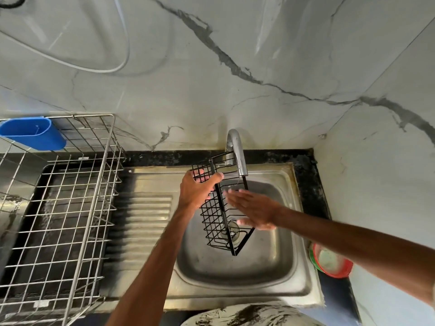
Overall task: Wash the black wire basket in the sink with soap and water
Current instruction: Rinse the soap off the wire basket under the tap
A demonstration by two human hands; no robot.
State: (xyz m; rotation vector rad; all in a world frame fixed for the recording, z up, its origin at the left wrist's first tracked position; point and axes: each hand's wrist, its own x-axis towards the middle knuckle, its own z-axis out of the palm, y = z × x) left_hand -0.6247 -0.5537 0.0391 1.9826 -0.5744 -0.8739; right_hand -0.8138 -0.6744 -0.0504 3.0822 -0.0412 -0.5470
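Mid-frame, our left hand gripped the upper end of the black wire basket, thumb curled over its rim, holding it tilted over the sink below the tap. Our right hand lay flat and open against the basket, fingertips blurred. We could hardly make out any water. Our right arm hid part of a red-rimmed bowl at lower right.

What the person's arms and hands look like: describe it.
The left arm and right arm are bare, no sleeves in frame. The left hand and right hand wear no gloves; no watch, ring or bracelet shows, though the right hand is blurred.
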